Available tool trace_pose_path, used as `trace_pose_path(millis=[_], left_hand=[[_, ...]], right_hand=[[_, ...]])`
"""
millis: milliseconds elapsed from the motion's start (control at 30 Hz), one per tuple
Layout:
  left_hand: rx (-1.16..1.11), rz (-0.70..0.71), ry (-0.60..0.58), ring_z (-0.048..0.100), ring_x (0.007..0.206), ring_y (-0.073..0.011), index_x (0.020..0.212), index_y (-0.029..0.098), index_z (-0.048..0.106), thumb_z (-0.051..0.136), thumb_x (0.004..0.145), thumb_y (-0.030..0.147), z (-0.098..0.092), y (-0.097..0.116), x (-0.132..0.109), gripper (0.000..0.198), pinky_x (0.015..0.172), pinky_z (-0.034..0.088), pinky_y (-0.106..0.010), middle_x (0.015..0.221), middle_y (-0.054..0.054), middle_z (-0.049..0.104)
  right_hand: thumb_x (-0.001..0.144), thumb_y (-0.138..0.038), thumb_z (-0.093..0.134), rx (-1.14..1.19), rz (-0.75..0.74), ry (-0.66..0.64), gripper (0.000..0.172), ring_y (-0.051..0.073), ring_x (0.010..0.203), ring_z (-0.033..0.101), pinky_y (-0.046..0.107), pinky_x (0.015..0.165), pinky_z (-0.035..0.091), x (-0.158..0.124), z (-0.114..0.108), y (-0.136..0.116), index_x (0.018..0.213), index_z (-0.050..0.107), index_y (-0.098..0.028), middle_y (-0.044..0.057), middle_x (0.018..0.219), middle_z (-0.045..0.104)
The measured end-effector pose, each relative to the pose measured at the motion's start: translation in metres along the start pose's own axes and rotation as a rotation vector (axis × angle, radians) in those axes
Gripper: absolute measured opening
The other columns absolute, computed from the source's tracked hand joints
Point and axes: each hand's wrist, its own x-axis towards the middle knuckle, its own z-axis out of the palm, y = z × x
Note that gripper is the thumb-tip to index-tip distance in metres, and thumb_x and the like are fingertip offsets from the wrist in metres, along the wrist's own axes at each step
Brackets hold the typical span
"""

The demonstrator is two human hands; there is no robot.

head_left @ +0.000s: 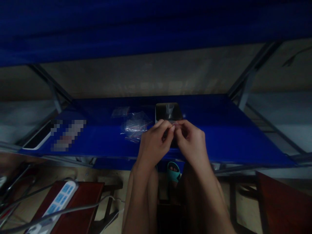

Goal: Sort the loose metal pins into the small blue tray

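My left hand [155, 139] and my right hand [192, 139] meet above the near side of a dark-topped flat device [162, 112] that looks like a small scale. Fingertips of both are pinched together on a small clear plastic bag [175, 123], mostly covered by the fingers. A small clear cup [170, 108] rests on top of the device. Left of my hands lies a loose pile of clear plastic bags [135, 125] with reddish strips. Farther back, another flat clear bag [120, 111] lies on the blue tabletop [231, 136].
A phone-like dark slab [37, 136] and a blurred-out item [69, 136] lie at the table's left. Overhead runs a blue shelf [146, 29] on metal supports. Below left, a power strip [59, 198] with cables sits on a wooden stool [85, 198]. Another wooden seat [285, 201] stands right.
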Motion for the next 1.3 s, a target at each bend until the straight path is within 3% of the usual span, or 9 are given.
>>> trace_pose_path(millis=[100,233,367,467,533,700,800,1000,1300], left_hand=[[-0.011,-0.021,0.11,0.058,0.071,-0.0121,0.092,0.022,0.061,0.051,0.106,0.028,-0.003,0.0,0.002,0.019,0.065,0.039,-0.029,0.087,0.002,0.063],[-0.025,-0.127,0.217,0.059,0.068,-0.012,0.087,0.021,0.065,0.05,0.107,0.035,-0.009,-0.005,0.003,0.029,0.065,0.041,-0.03,0.083,0.0,0.065],[-0.182,-0.254,0.158,0.058,0.062,-0.0129,0.087,0.022,0.069,0.044,0.109,0.045,-0.011,-0.009,0.003,0.04,0.064,0.044,-0.03,0.076,-0.001,0.068],[-0.375,-0.349,0.054,0.055,0.053,-0.0129,0.083,0.023,0.066,0.042,0.108,0.052,-0.01,-0.008,0.002,0.045,0.057,0.043,-0.028,0.06,0.002,0.061],[-0.446,-0.367,0.038,0.053,0.05,-0.0122,0.079,0.023,0.062,0.047,0.106,0.05,-0.009,-0.009,0.003,0.041,0.052,0.04,-0.027,0.056,0.003,0.058],[-0.303,-0.379,0.27,0.057,0.054,-0.0113,0.084,0.022,0.066,0.066,0.094,0.036,-0.007,-0.022,0.005,0.017,0.05,0.039,-0.025,0.07,0.0,0.068],[-0.233,-0.376,0.299,0.059,0.055,-0.0122,0.085,0.022,0.067,0.067,0.092,0.037,-0.007,-0.029,0.003,0.017,0.051,0.041,-0.026,0.071,-0.001,0.07],[0.006,-0.307,0.233,0.062,0.059,-0.0134,0.085,0.023,0.069,0.065,0.096,0.036,-0.003,-0.03,0.001,0.018,0.057,0.043,-0.029,0.074,0.0,0.073],[0.057,-0.135,0.028,0.064,0.07,-0.0135,0.096,0.024,0.074,0.063,0.101,0.032,0.001,-0.019,0.003,0.015,0.068,0.045,-0.031,0.098,0.0,0.077]], right_hand=[[0.093,-0.033,0.058,0.1,0.042,0.071,0.017,0.018,0.072,0.069,0.029,0.065,0.05,0.002,-0.002,-0.001,0.088,0.068,-0.02,0.006,0.083,0.075],[0.091,-0.039,0.066,0.49,0.147,0.046,0.019,0.018,0.075,0.071,0.03,0.069,0.057,0.004,-0.009,-0.006,0.091,0.069,-0.021,0.005,0.087,0.075],[0.09,-0.041,0.072,0.685,0.158,0.005,0.019,0.012,0.066,0.063,0.025,0.064,0.053,0.003,-0.012,-0.017,0.092,0.07,-0.022,-0.001,0.076,0.069],[0.089,-0.04,0.074,0.688,0.146,-0.052,0.019,0.013,0.067,0.063,0.026,0.065,0.053,0.002,-0.012,-0.023,0.096,0.072,-0.023,-0.001,0.075,0.069],[0.089,-0.041,0.073,0.626,0.146,-0.091,0.021,0.014,0.069,0.064,0.026,0.065,0.052,0.003,-0.012,-0.021,0.098,0.073,-0.022,0.0,0.077,0.07],[0.098,-0.045,0.059,0.317,0.104,-0.086,0.031,0.014,0.066,0.061,0.026,0.062,0.046,0.005,-0.011,0.0,0.092,0.074,-0.019,0.003,0.076,0.07],[0.1,-0.044,0.056,0.063,0.047,-0.067,0.035,0.014,0.064,0.059,0.026,0.06,0.041,0.005,-0.011,0.009,0.088,0.075,-0.018,0.003,0.074,0.07],[0.094,-0.033,0.061,-0.213,-0.049,-0.005,0.022,0.018,0.069,0.065,0.03,0.065,0.044,0.005,-0.016,0.015,0.1,0.077,-0.019,0.006,0.085,0.076],[0.096,-0.031,0.057,-0.493,-0.048,0.038,0.023,0.021,0.073,0.065,0.034,0.065,0.041,0.002,-0.025,0.028,0.099,0.077,-0.021,0.008,0.096,0.077]])
